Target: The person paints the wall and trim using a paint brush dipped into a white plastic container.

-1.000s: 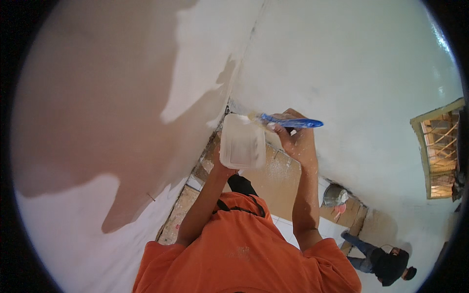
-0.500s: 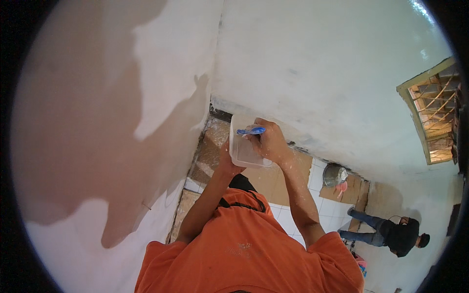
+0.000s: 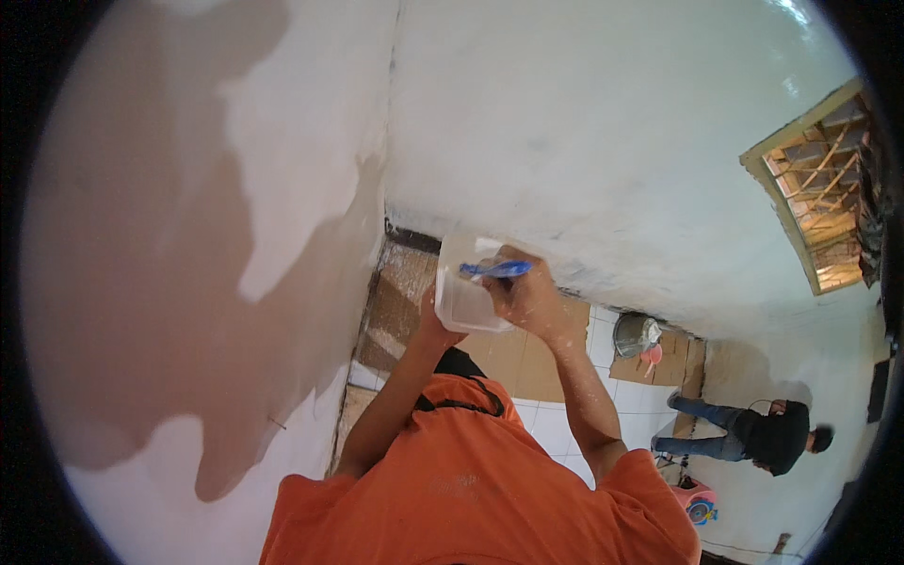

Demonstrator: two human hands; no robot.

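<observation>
A translucent white plastic tub (image 3: 461,309) is tilted in front of my chest, its inside facing me. My left hand (image 3: 436,318) is closed around its left side, fingers partly hidden behind the wall. Over the tub's right side, my right hand (image 3: 529,299) is closed on a blue-handled paintbrush (image 3: 507,269). The handle lies nearly level across the opening; its bristles cannot be made out. Pale flecks dot my right hand and forearm.
White walls meet at a corner ahead, with a dark strip (image 3: 411,235) along the base. Brown cardboard (image 3: 527,363) covers part of the white tiles. A grey bucket (image 3: 629,333) stands right. Farther off, a person (image 3: 774,437) stands near a wall below a barred window (image 3: 817,193).
The view has shifted slightly. The tub and both hands sit a little lower in it, and the brush handle has turned somewhat within my right hand.
</observation>
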